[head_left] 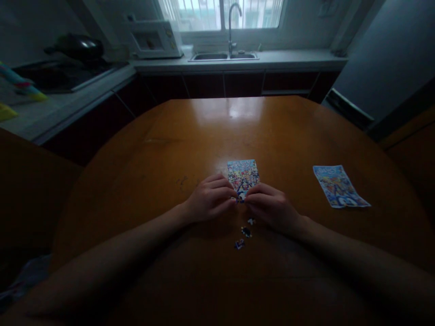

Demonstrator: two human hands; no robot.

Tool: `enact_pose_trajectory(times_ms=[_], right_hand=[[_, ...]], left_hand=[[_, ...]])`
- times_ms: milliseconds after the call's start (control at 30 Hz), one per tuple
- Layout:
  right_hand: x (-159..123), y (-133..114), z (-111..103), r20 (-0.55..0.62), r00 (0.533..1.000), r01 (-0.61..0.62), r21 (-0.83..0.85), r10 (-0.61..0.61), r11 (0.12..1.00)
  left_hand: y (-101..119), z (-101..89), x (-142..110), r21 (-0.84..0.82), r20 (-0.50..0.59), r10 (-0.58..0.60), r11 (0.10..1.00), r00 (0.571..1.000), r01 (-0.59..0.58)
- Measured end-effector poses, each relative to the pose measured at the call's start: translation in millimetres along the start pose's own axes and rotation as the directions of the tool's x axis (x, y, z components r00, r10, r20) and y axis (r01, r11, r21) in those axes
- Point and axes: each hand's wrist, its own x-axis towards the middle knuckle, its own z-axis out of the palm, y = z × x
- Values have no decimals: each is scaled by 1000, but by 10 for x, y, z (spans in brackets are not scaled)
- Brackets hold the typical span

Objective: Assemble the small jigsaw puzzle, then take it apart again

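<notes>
A small, colourful jigsaw puzzle (243, 173), largely joined together, lies flat on the wooden table (163, 154). My left hand (213, 197) is at its lower left edge, thumb and fingers pinched together at the puzzle's border. On the other side, my right hand (272, 203) pinches at the lower right edge. Between the fingertips a bit of dark and white puzzle shows; whether it is a separate piece is hidden. Below the hands lie loose puzzle pieces: a whitish one (251, 221), a dark one (246, 232) and a multicoloured one (239, 244).
A creased printed picture sheet (340, 186) lies on the table to the right. Beyond the table run a counter with a sink (224, 56), a tap (231, 27) and a white microwave (154, 40). At the left, a dark pan (79, 46) stands on the stove.
</notes>
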Motion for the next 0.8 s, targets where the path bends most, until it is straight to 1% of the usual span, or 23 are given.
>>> enact_pose_trajectory(times_ms=[100,200,400,567,800], right_hand=[[1,74,-24,-3,1000,-10,-93,10,996],[-7,145,-28,59,998,3,-170,7,985],[-24,137,24,162,987,35,-276,11,960],[-28,104,51,219,976,72,-342,5,937],[-23,118,76,244,970,110,-352,-22,930]], left_hand=[[-83,-20,-8,3,40,3,1000,999,-3],[-134,-9,-10,3,89,34,999,995,-34],[-104,2,21,26,163,52,998,985,-57],[-114,-3,30,-14,185,50,999,981,-48],[-133,11,33,-50,187,55,998,981,-47]])
